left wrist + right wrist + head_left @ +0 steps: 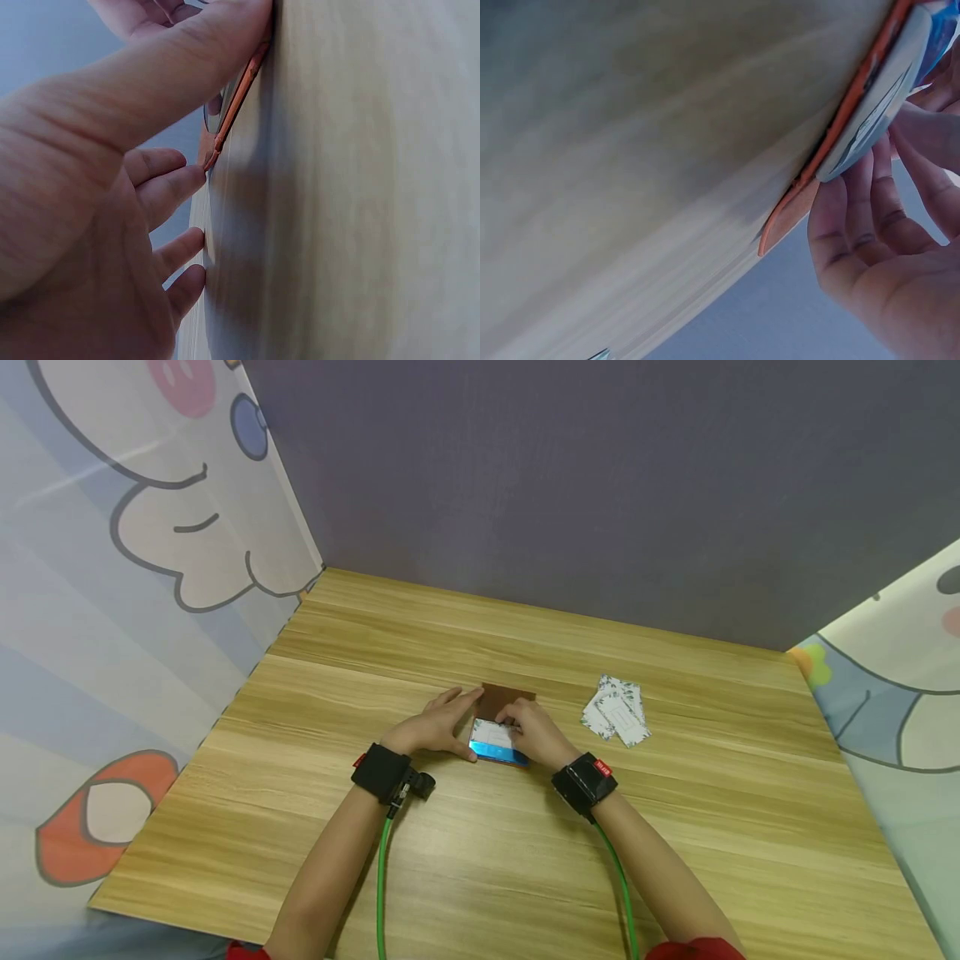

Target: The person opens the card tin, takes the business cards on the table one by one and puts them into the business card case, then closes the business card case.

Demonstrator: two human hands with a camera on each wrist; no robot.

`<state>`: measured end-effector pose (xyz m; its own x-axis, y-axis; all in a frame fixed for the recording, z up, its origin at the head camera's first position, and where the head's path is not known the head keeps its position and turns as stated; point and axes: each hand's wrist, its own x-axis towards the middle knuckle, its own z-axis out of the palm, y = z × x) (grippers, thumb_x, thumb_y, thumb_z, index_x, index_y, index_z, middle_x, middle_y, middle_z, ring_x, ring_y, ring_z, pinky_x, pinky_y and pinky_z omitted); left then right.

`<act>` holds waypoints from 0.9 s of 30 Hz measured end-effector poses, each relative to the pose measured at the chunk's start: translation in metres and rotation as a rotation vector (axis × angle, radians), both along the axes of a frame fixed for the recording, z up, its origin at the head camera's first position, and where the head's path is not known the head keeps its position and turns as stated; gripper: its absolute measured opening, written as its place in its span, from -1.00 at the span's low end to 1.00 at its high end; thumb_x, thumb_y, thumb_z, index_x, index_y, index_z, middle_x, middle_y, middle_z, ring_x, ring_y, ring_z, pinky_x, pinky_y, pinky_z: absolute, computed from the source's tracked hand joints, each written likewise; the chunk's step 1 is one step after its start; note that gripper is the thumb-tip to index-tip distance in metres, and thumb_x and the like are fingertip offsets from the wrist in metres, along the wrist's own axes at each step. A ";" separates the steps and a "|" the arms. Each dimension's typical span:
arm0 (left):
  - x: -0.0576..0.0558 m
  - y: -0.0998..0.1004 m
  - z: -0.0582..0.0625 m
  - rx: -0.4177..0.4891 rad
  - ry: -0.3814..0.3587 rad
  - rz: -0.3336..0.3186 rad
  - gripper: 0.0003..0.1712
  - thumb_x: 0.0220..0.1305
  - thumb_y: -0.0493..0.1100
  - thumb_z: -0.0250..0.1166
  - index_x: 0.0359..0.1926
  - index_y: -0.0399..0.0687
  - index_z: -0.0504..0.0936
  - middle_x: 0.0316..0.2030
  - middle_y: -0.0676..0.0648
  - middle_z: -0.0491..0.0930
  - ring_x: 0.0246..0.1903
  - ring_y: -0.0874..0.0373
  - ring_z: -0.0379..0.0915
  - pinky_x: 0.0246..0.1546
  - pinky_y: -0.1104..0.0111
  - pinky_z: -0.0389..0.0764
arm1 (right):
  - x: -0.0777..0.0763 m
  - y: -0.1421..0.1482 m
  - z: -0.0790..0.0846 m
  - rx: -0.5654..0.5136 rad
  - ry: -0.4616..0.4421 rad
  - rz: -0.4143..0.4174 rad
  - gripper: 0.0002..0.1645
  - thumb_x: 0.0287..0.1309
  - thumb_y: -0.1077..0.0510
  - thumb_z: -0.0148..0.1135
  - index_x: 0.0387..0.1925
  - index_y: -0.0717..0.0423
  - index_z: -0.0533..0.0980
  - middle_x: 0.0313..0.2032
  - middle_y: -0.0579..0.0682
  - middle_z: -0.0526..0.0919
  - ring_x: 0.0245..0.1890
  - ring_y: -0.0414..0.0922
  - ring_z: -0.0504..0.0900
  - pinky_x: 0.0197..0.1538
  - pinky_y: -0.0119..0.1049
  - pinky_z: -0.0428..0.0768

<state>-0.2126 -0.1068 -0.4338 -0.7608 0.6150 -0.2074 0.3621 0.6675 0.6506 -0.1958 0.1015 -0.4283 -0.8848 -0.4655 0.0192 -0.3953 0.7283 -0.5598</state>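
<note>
A small brown case [495,700] lies unfolded on the table, its lower half faced with shiny blue [495,752]. Over that half is a white card [489,732] printed with green leaves. My left hand [435,727] rests along the case's left side, thumb near the lower corner and index finger at the upper one, fingers fairly straight. From the right, my right hand [536,732] pinches the card with bent fingers. The right wrist view shows the card [877,105] bowed above the case's orange-brown edge [840,124], fingers [829,217] at its end.
Several white leaf-printed cards [617,710] lie overlapping on the wooden table [480,860] to the right of the hands. A grey wall [562,493] stands behind the table. Green cables [381,877] run from the wristbands toward the body.
</note>
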 end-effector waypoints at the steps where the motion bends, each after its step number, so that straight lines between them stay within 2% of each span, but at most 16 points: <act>1: 0.000 0.000 0.000 -0.001 0.000 -0.001 0.27 -0.13 0.09 0.46 0.44 0.03 -0.20 0.43 -0.10 -0.14 0.41 -0.12 -0.47 0.31 -0.16 -0.23 | 0.000 0.000 0.000 0.004 -0.002 0.000 -0.74 0.04 0.45 0.09 -0.23 0.23 0.58 -0.29 0.09 0.55 -0.26 -0.06 0.47 -0.18 -0.21 0.49; 13: 0.000 0.000 0.001 -0.007 -0.005 0.006 0.27 -0.13 0.09 0.45 0.44 0.06 -0.21 0.43 -0.09 -0.16 0.41 -0.12 -0.48 0.30 -0.18 -0.19 | 0.002 0.000 0.002 0.016 0.003 0.016 -0.80 0.05 0.37 0.15 -0.26 0.21 0.61 -0.33 0.05 0.54 -0.28 -0.08 0.46 -0.20 -0.23 0.46; 23: -0.001 0.000 -0.001 -0.011 -0.009 0.008 0.27 -0.14 0.11 0.45 0.44 0.09 -0.21 0.44 -0.08 -0.17 0.41 -0.10 -0.49 0.30 -0.18 -0.19 | 0.001 0.000 0.002 0.019 0.029 0.024 -0.80 0.06 0.39 0.14 -0.27 0.23 0.62 -0.36 0.06 0.55 -0.30 -0.08 0.46 -0.20 -0.24 0.45; 27: -0.002 0.000 -0.001 -0.007 -0.003 0.007 0.28 -0.14 0.11 0.46 0.44 0.08 -0.21 0.44 -0.07 -0.17 0.41 -0.10 -0.48 0.30 -0.18 -0.18 | 0.002 0.002 0.003 0.009 0.012 0.020 -0.78 0.08 0.39 0.11 -0.24 0.23 0.60 -0.32 0.07 0.55 -0.28 -0.08 0.47 -0.19 -0.23 0.48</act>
